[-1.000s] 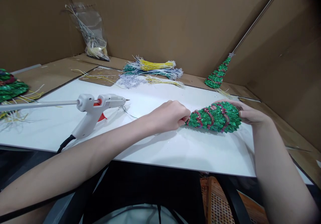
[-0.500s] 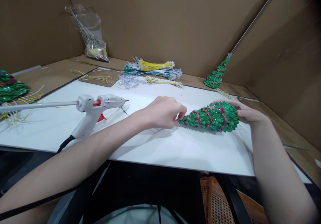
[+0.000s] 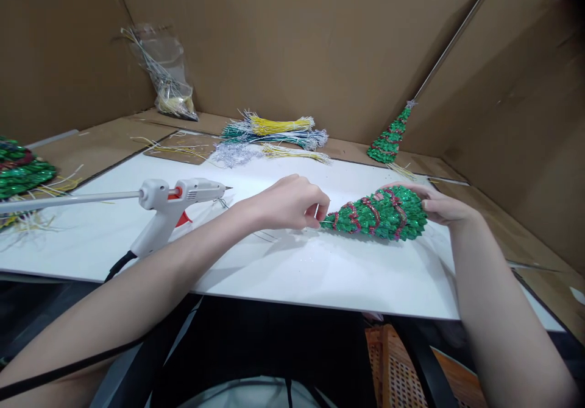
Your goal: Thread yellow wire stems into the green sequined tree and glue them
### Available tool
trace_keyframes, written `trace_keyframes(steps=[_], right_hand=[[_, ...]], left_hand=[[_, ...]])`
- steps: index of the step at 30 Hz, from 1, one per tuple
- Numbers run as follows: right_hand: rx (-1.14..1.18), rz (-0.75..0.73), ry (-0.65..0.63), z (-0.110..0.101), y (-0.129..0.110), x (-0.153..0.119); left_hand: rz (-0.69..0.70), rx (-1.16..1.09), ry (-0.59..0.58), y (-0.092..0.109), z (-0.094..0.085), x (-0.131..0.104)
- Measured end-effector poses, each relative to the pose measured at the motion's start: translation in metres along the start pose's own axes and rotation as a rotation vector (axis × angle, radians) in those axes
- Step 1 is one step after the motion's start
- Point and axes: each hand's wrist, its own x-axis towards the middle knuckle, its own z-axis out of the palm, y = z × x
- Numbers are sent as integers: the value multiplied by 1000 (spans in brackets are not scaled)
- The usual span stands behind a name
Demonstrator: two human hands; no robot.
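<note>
A green tinsel Christmas tree [image 3: 372,215] with red garland lies on its side on the white board, its narrow tip pointing left. My right hand [image 3: 439,206] cups the wide base, fingers behind it and thumb at its rim. At the tip, my left hand [image 3: 295,204] is closed in a pinch on a thin pale wire that runs along the tip. The fingers partly hide this wire. To the left of my left hand stands a white glue gun [image 3: 176,207], with a red trigger and a long glue stick in its back.
Bundles of yellow wires [image 3: 281,125], green and white ones too, lie at the back beside silvery tinsel bits [image 3: 233,154]. A smaller tree [image 3: 390,137] leans at the back right. Another green tree [image 3: 22,167] is at the left edge. A clear bag [image 3: 171,79] stands against the cardboard wall [image 3: 292,42].
The view has shifted slightly. Both hands and the tree have moved a little to the left together, with the same grips kept.
</note>
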Motion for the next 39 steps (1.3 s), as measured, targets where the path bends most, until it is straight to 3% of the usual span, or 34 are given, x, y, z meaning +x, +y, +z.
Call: trace_keyframes(steps=[13, 23, 32, 39], right_hand=[[21, -2, 2, -2, 3, 0], [21, -14, -30, 0, 0, 2], [9, -16, -9, 2, -2, 2], [19, -13, -23, 2, -1, 2]], left_hand=[[65, 72, 103, 8, 23, 7], [38, 111, 4, 5, -1, -2], [45, 159, -73, -1, 1, -5], [6, 141, -63, -3, -2, -5]])
